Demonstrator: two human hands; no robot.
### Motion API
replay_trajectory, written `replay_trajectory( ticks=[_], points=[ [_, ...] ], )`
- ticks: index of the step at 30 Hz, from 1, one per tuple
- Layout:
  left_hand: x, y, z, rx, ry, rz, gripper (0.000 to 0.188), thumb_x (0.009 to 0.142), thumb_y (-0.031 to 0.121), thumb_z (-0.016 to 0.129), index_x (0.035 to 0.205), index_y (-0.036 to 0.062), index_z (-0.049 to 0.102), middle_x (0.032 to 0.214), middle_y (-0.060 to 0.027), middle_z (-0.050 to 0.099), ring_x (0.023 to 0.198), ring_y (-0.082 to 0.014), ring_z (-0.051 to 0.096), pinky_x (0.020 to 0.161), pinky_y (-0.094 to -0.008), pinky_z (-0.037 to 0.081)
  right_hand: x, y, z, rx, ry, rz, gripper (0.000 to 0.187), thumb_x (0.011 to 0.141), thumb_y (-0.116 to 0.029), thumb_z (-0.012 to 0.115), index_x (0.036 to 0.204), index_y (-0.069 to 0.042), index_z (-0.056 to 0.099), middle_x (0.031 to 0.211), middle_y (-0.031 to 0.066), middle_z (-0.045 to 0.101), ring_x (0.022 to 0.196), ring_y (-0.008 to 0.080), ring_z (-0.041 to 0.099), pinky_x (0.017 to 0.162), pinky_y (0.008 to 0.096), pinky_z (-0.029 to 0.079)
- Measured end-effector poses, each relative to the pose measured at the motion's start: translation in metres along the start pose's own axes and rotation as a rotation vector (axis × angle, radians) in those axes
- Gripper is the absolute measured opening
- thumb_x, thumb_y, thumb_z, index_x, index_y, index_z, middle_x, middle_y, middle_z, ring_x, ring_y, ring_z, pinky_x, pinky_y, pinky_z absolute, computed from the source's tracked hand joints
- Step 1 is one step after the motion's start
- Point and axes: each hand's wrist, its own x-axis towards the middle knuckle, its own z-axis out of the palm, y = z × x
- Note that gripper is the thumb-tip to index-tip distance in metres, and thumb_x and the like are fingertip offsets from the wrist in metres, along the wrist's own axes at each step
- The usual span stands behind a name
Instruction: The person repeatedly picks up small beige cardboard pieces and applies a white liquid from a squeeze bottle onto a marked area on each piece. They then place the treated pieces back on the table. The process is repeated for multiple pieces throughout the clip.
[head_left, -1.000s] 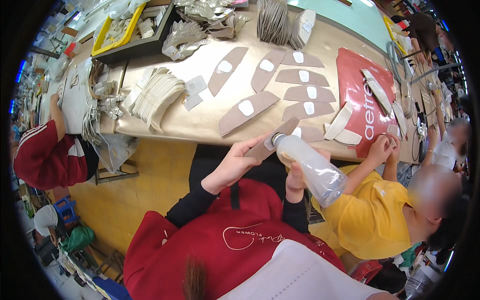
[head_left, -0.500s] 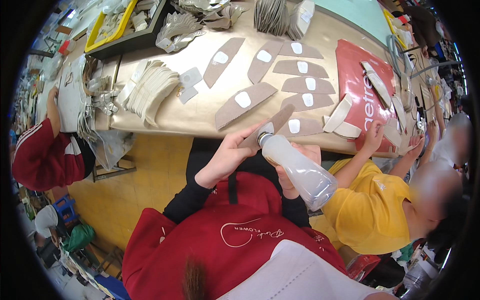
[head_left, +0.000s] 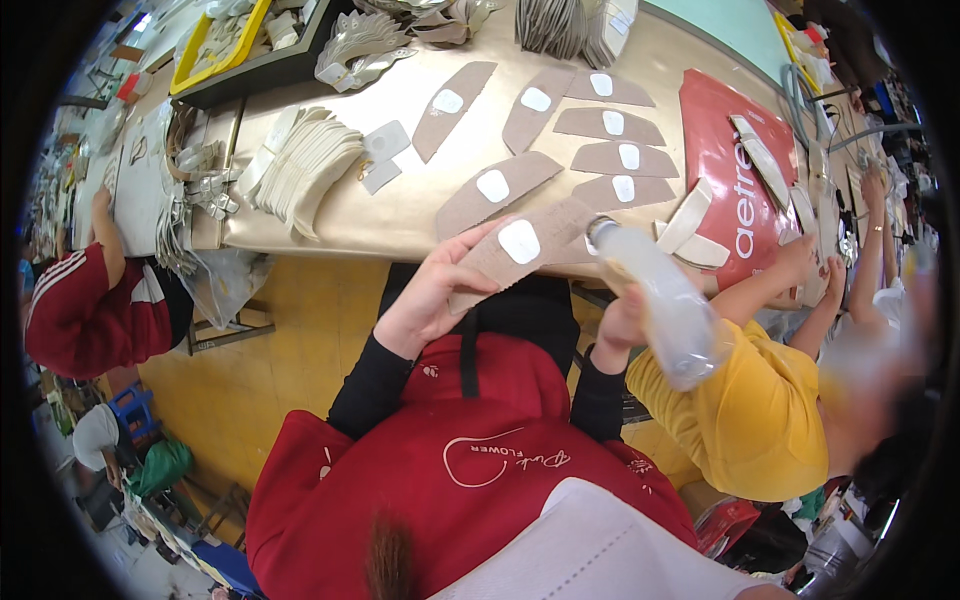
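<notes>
My left hand [head_left: 432, 298] pinches one end of a curved brown fabric-like piece [head_left: 558, 222] with a white patch, held up at the table's near edge. In my right hand [head_left: 621, 320] is a translucent plastic bottle [head_left: 668, 295], tilted with its narrow neck toward the upper left, close to the piece's right end. The bottle is slightly blurred. Beyond my hands lie several similar brown pieces [head_left: 508, 205], each with a white patch; the held piece partly covers one. A grey card-like template [head_left: 384, 143] rests left of them.
Bundled cream strips [head_left: 300, 170] lie on the table's left. At the right is a red plastic sheet [head_left: 712, 120] bearing cream strips. A dark tray with a yellow rim [head_left: 215, 65] stands at the far left. A co-worker in yellow [head_left: 735, 410] sits close on my right.
The bottle has moved right, away from the piece in my left hand. That piece has turned, and its white patch now shows. My hands have moved apart.
</notes>
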Motion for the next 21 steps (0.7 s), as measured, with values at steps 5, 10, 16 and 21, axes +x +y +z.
replay_trajectory(
  ticks=[5, 10, 16, 21],
  points=[
    [0.003, 0.024, -0.026, -0.021, 0.0, 0.116, 0.079, 0.061, -0.013, 0.047, 0.138, -0.0024, 0.038, 0.135, -0.0143, 0.047, 0.124, -0.0207, 0.047, 0.102, -0.0284, 0.041, 0.002, 0.015, -0.009, 0.317, 0.331, 0.334, 0.059, 0.08, -0.04, 0.062, 0.118, 0.0, 0.042, 0.108, 0.0145, 0.048, 0.097, 0.0223, 0.053, 0.081, 0.0336, 0.046],
    [0.036, 0.059, -0.074, 0.209, 0.122, 0.179, 0.077, 0.062, -0.012, 0.044, 0.138, -0.0009, 0.04, 0.137, -0.0127, 0.046, 0.121, -0.0189, 0.048, 0.098, -0.0272, 0.042, 0.002, 0.014, -0.017, 0.294, 0.365, 0.374, 0.048, 0.079, -0.04, 0.059, 0.102, -0.001, 0.045, 0.098, 0.0117, 0.047, 0.086, 0.022, 0.051, 0.074, 0.0329, 0.045],
    [0.049, 0.06, -0.101, 1.077, 0.443, 0.473, 0.063, 0.071, -0.006, 0.048, 0.133, 0.0018, 0.047, 0.134, -0.0131, 0.05, 0.114, -0.0263, 0.053, 0.092, -0.0332, 0.043, -0.008, 0.018, -0.018, 0.274, 0.324, 0.341, 0.048, 0.079, -0.041, 0.058, 0.102, -0.001, 0.045, 0.097, 0.0119, 0.047, 0.085, 0.022, 0.051, 0.073, 0.0326, 0.045],
    [0.043, 0.032, -0.072, 1.516, 0.54, 0.794, 0.053, 0.074, 0.009, 0.066, 0.124, 0.0001, 0.052, 0.137, -0.0184, 0.044, 0.125, -0.0339, 0.042, 0.102, -0.0389, 0.037, -0.013, 0.015, -0.013, 0.277, 0.269, 0.33, 0.049, 0.079, -0.042, 0.058, 0.102, 0.0, 0.045, 0.096, 0.012, 0.046, 0.084, 0.022, 0.051, 0.072, 0.0324, 0.045]
  ],
)
